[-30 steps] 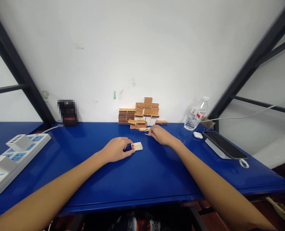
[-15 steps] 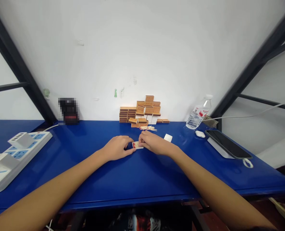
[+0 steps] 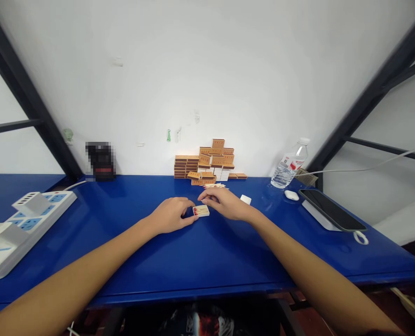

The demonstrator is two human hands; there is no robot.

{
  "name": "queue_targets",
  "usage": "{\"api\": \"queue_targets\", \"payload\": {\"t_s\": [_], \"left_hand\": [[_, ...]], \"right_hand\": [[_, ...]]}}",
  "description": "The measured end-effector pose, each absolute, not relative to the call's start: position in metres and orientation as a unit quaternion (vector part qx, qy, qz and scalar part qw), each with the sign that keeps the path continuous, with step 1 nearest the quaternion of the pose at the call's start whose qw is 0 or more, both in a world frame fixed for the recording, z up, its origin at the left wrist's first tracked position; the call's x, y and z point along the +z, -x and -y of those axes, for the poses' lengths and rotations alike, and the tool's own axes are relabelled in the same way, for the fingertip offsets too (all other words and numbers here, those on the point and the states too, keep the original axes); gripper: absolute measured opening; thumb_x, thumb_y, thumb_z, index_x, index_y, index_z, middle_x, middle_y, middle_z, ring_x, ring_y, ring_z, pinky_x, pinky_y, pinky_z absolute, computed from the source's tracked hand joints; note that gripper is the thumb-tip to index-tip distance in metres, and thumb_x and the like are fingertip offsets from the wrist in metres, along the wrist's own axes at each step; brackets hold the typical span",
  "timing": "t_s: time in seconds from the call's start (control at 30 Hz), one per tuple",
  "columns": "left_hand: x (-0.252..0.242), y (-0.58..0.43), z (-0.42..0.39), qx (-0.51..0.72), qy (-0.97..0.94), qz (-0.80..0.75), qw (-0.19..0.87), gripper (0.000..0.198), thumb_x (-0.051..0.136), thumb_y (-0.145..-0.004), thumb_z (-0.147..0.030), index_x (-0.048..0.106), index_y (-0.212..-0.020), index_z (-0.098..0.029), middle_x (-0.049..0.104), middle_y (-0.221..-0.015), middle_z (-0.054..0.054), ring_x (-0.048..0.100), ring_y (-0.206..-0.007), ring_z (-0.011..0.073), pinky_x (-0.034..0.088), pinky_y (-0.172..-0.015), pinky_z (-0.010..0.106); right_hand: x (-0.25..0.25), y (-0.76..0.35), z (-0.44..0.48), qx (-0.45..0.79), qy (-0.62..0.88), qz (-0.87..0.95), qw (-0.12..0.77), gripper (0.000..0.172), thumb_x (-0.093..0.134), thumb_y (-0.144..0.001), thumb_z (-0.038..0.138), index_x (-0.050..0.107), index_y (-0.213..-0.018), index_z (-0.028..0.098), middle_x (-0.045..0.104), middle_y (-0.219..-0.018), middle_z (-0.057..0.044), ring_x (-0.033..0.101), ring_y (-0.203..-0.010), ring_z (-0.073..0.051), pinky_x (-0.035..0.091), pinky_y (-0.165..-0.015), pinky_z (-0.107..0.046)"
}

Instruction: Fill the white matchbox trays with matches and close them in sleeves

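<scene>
A small white matchbox tray point(image 3: 202, 214) lies on the blue table, partly filled with red-tipped matches point(image 3: 200, 210). My left hand point(image 3: 172, 214) is on the table, its thumb and index finger gripping the left end of the tray. Just above the tray's right side is my right hand point(image 3: 223, 203), with curved fingers, thumb and index finger slightly apart; I see nothing clear between them. Behind that hand is a loose heap of matches point(image 3: 216, 185), partly hidden by the fingers.
Stacked matchboxes point(image 3: 216, 161) stand against the wall. To the right are a white piece point(image 3: 245, 199), a water bottle point(image 3: 289, 165), an earphone case point(image 3: 291, 195) and a phone point(image 3: 331, 210). A power strip point(image 3: 62, 205) is at left, a black object point(image 3: 102, 161) behind it.
My right hand has lifted off the tray and shifted slightly back towards the match heap, uncovering the tray's right end. My left hand stays at the tray.
</scene>
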State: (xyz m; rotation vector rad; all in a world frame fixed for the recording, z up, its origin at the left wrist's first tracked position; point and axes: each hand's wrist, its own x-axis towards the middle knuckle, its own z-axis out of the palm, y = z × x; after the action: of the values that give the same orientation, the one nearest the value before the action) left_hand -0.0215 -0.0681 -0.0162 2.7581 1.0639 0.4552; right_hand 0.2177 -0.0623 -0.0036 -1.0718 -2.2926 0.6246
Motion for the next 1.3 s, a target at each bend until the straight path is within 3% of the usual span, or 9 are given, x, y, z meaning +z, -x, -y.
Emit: {"api": "queue_targets", "payload": {"t_s": [0.3, 0.5, 0.7, 0.9, 1.03, 1.17, 1.3], "left_hand": [[-0.017, 0.021, 0.068, 0.171, -0.904, -0.382, 0.092, 0.029, 0.064, -0.093, -0.045, 0.074, -0.107, -0.022, 0.064, -0.073, 0.0, 0.058, -0.066, 0.0167, 0.035, -0.059, 0.028], [-0.017, 0.02, 0.067, 0.201, -0.887, -0.405, 0.095, 0.03, 0.061, -0.094, -0.048, 0.074, -0.103, -0.023, 0.062, -0.068, -0.001, 0.054, -0.06, 0.0148, 0.03, -0.056, 0.028], [-0.018, 0.021, 0.066, 0.219, -0.881, -0.412, 0.079, 0.03, 0.06, -0.095, -0.048, 0.074, -0.099, -0.021, 0.063, -0.07, -0.001, 0.053, -0.06, 0.0144, 0.029, -0.056, 0.028], [-0.016, 0.02, 0.069, 0.195, -0.901, -0.377, 0.089, 0.03, 0.061, -0.094, -0.045, 0.074, -0.108, -0.022, 0.063, -0.071, 0.0, 0.055, -0.063, 0.0157, 0.033, -0.058, 0.028], [-0.013, 0.019, 0.071, 0.148, -0.92, -0.351, 0.094, 0.034, 0.059, -0.095, -0.046, 0.074, -0.112, -0.021, 0.064, -0.072, 0.001, 0.058, -0.063, 0.0169, 0.035, -0.058, 0.028], [-0.011, 0.019, 0.072, 0.139, -0.92, -0.354, 0.09, 0.036, 0.057, -0.096, -0.048, 0.074, -0.113, -0.02, 0.065, -0.072, 0.002, 0.06, -0.063, 0.0172, 0.036, -0.057, 0.029], [-0.011, 0.019, 0.073, 0.14, -0.921, -0.353, 0.088, 0.036, 0.057, -0.097, -0.047, 0.073, -0.114, -0.02, 0.066, -0.073, 0.002, 0.06, -0.062, 0.017, 0.036, -0.056, 0.028]], "right_hand": [[-0.007, -0.215, 0.058, 0.396, 0.435, 0.726, 0.357, 0.025, 0.075, -0.084, 0.041, 0.073, -0.087, 0.016, 0.078, -0.088, -0.007, 0.069, -0.084, -0.019, 0.053, -0.079, -0.031], [-0.022, -0.211, 0.052, 0.447, 0.459, 0.66, 0.393, 0.028, 0.08, -0.078, 0.042, 0.075, -0.086, 0.015, 0.075, -0.086, -0.005, 0.064, -0.077, -0.015, 0.05, -0.074, -0.028], [-0.025, -0.212, 0.049, 0.297, 0.5, 0.737, 0.345, 0.023, 0.071, -0.085, 0.039, 0.078, -0.086, 0.017, 0.07, -0.08, -0.002, 0.045, -0.059, -0.011, 0.037, -0.057, -0.025], [-0.009, -0.235, 0.039, 0.143, 0.508, 0.769, 0.362, 0.022, 0.064, -0.092, 0.036, 0.079, -0.09, 0.019, 0.075, -0.094, -0.006, 0.057, -0.073, -0.016, 0.044, -0.069, -0.028], [-0.008, -0.271, 0.02, 0.012, 0.594, 0.737, 0.323, 0.015, 0.064, -0.091, 0.023, 0.077, -0.087, 0.017, 0.075, -0.088, -0.007, 0.062, -0.079, -0.019, 0.043, -0.073, -0.029], [-0.02, -0.298, 0.002, 0.017, 0.592, 0.765, 0.252, 0.008, 0.07, -0.087, 0.021, 0.077, -0.085, 0.017, 0.075, -0.086, -0.006, 0.065, -0.08, -0.019, 0.043, -0.074, -0.028], [-0.033, -0.297, -0.006, 0.033, 0.554, 0.8, 0.23, 0.012, 0.072, -0.089, 0.026, 0.078, -0.089, 0.015, 0.075, -0.092, -0.008, 0.065, -0.089, -0.02, 0.045, -0.081, -0.029]]}}
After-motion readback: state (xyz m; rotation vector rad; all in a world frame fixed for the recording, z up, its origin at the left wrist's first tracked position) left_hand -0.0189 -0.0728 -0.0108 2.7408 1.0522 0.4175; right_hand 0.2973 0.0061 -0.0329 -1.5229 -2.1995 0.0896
